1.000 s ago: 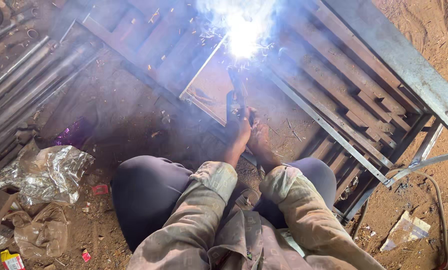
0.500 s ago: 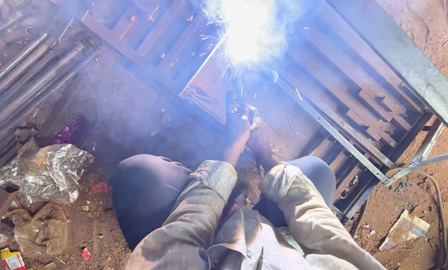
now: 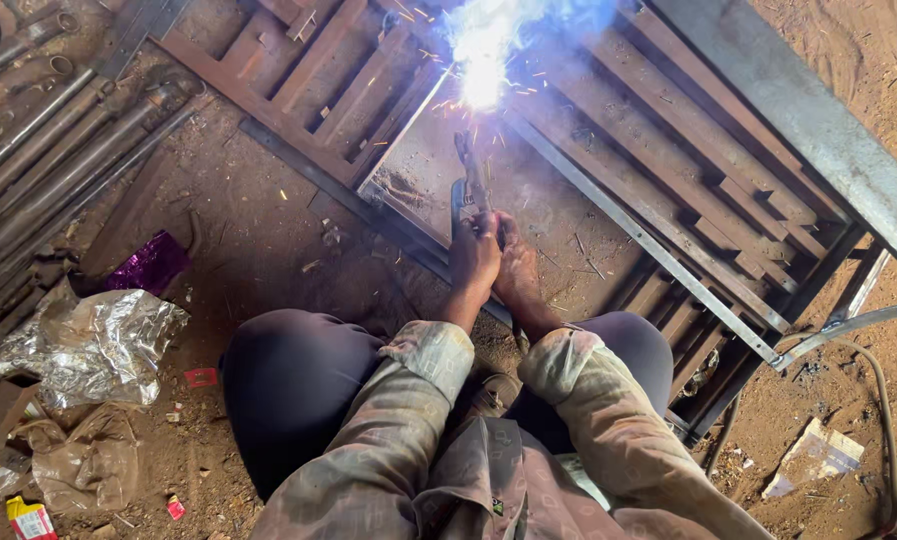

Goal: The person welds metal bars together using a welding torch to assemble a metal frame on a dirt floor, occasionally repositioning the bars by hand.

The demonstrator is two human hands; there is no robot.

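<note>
Head view, hands: the left hand [image 3: 473,258] and the right hand [image 3: 516,268] are pressed side by side, both curled closed around the handle of the electrode holder [image 3: 468,185], forearms running out between the knees.
Head view, tool: the holder points away from the person, its rod tip lost in the white arc [image 3: 483,75] at the far edge of a flat plate [image 3: 438,165].
Head view, work: the plate sits inside a rusty metal frame [image 3: 668,180] of parallel slats lying flat on the dirt floor; sparks scatter around the arc.
Head view, surroundings: a grey steel beam [image 3: 818,130] crosses the upper right, pipes [image 3: 58,150] lie at the left, crumpled foil [image 3: 88,345] near the left knee, and a cable [image 3: 873,390] curves at the right.
Doing it well: a two-handed grip with braced forearms looks right for keeping a short, even arc; the tip is best fed slowly and steadily along the joint, with sleeves and knees kept back from the sparks.
</note>
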